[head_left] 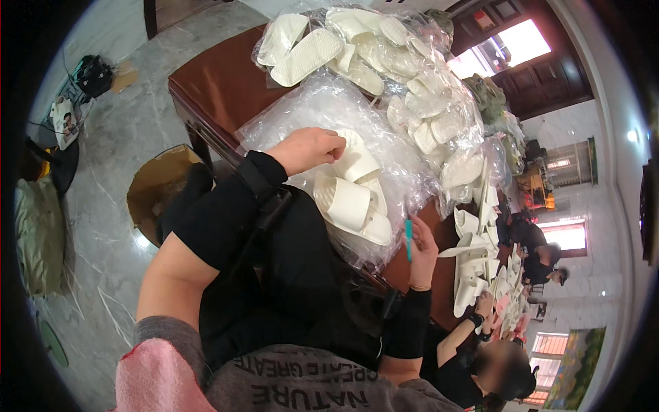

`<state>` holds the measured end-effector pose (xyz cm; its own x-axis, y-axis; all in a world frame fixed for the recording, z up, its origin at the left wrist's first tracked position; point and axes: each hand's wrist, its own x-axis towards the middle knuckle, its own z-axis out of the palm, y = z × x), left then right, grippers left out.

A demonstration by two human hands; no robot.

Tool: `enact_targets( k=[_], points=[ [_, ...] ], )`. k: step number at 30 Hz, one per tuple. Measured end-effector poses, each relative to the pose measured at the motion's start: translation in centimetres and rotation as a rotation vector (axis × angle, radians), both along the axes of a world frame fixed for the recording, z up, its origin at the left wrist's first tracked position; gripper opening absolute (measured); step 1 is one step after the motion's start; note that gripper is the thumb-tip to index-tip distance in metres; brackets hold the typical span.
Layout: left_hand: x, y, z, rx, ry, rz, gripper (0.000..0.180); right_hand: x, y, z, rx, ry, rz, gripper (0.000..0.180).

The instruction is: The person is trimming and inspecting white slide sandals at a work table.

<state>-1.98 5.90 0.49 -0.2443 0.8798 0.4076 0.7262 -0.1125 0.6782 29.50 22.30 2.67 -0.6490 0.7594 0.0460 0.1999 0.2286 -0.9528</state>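
Note:
Two white slide slippers, a far one (357, 163) and a near one (348, 206), lie side by side on clear plastic bags (302, 123) at the table's near edge. My left hand (310, 149) is at the far slipper's left side, its fingers curled closed. Whatever sits between those fingertips, if anything, is hidden. To the right of the slippers, my right hand (423, 252) grips a slim teal stick-like tool (409, 240). The tool is upright in the picture and apart from the slippers; its exact kind cannot be made out.
Bagged white slippers (412, 62) are heaped across the brown table (220, 75). Loose white slippers (473, 254) lie to the right, by a co-worker's hand (484, 304). An open cardboard box (154, 185) stands on the floor at left. Another person (539, 250) is farther off.

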Motion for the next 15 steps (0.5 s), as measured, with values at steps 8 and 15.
enact_targets(
  k=[8, 15],
  points=[
    [0.2, -0.2, -0.2, 0.072, 0.056, 0.061, 0.008, -7.7, -4.3, 4.2, 0.852, -0.476, 0.472, 0.051],
    [0.6, -0.2, 0.7, 0.099, 0.05, 0.051, 0.008, -9.9, -5.5, 4.5, 0.993, -0.549, 0.516, 0.046]
  ],
)
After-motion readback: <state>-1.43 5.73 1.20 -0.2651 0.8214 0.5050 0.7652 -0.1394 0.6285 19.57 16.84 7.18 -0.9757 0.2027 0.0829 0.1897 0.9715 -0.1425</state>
